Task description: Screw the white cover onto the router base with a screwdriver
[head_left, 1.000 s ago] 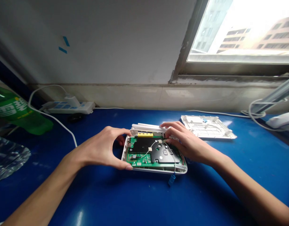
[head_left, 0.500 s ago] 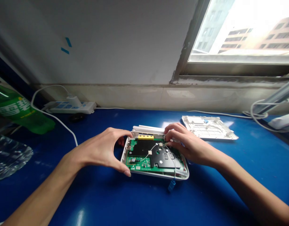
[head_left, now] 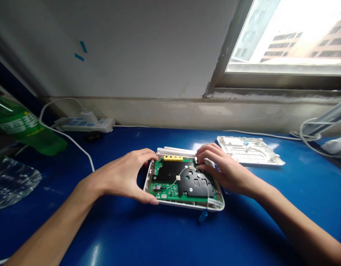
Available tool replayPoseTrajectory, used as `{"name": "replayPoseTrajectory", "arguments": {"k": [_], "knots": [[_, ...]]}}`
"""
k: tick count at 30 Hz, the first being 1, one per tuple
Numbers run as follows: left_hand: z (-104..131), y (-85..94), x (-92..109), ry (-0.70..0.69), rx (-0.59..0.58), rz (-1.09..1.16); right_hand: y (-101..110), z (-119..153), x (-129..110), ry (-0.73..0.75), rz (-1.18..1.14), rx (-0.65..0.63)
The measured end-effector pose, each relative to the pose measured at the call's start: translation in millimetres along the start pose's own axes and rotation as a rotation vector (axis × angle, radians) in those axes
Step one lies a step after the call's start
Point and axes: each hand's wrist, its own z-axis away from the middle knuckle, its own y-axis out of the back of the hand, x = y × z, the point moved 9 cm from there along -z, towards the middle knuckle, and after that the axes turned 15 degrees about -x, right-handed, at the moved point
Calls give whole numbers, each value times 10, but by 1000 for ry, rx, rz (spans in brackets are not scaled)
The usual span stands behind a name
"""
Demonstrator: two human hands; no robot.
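Note:
An opened white router shell (head_left: 184,205) lies on the blue table with a green circuit board (head_left: 162,194) inside it. A black plate (head_left: 170,171) covers much of the board, and a yellow port block (head_left: 173,158) sits along its back edge. My left hand (head_left: 123,175) clasps the shell's left end, thumb at the front edge and fingers at the back corner. The fingers of my right hand (head_left: 219,164) are bent closed at the board's back right; what they pinch is hidden. A thin cable runs over the plate to a blue connector (head_left: 203,216) hanging past the front edge.
A white cover (head_left: 250,150) lies behind my right hand. At the left are a green bottle (head_left: 29,127), a clear plastic bottle (head_left: 12,183), a power strip (head_left: 101,125) and a small black object (head_left: 92,136). A metal stand (head_left: 326,120) with looped cable is at the right.
The board appears slightly raised or shifted toward the back, showing more of the shell's front inner wall. My left thumb has moved a little rightward along the front edge. The view has shifted slightly.

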Motion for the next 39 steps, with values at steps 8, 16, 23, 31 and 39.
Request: {"name": "replayPoseTrajectory", "arguments": {"k": [8,16,23,31,39], "knots": [[8,-25,-112,47,-14,33,0,28,-49,-50,147,-4],[-24,-35,-131,28,-17,80,-45,15,-68,-37,177,-28],[-18,-58,-205,99,-9,61,-33,12,-25,-65,161,10],[-26,-10,-137,57,40,67,-76,8,60,-159,110,-23],[-36,-16,-163,64,30,87,-43,14,22,-150,142,-28]]}}
